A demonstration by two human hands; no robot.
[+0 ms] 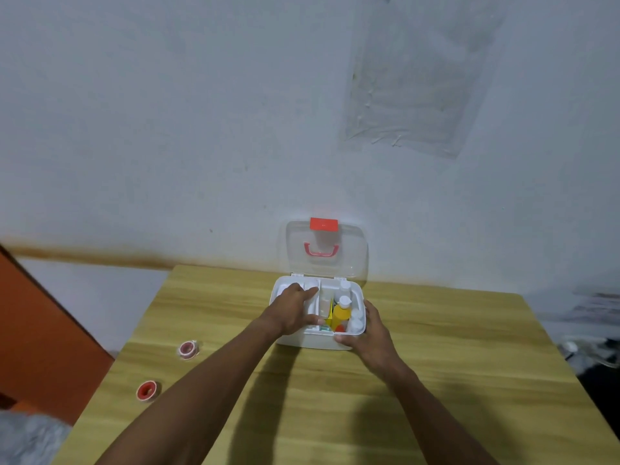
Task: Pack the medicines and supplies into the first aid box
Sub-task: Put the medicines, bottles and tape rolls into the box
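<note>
The white first aid box [307, 342] stands at the table's far middle, its clear lid [323, 250] with a red latch raised against the wall. Inside on the right stand a yellow bottle [341, 316] and several white bottles. My left hand [295, 308] rests on the white inner tray [313, 283] in the box's left half, fingers spread over it. My right hand [372, 333] grips the box's near right corner from outside. Two red tape rolls [188, 349] [146, 391] lie on the table at the left.
The wooden table [436, 364] runs to a white wall behind the box. An orange panel [40, 330] stands beyond the left edge. Dark clutter [593, 350] lies off the right edge.
</note>
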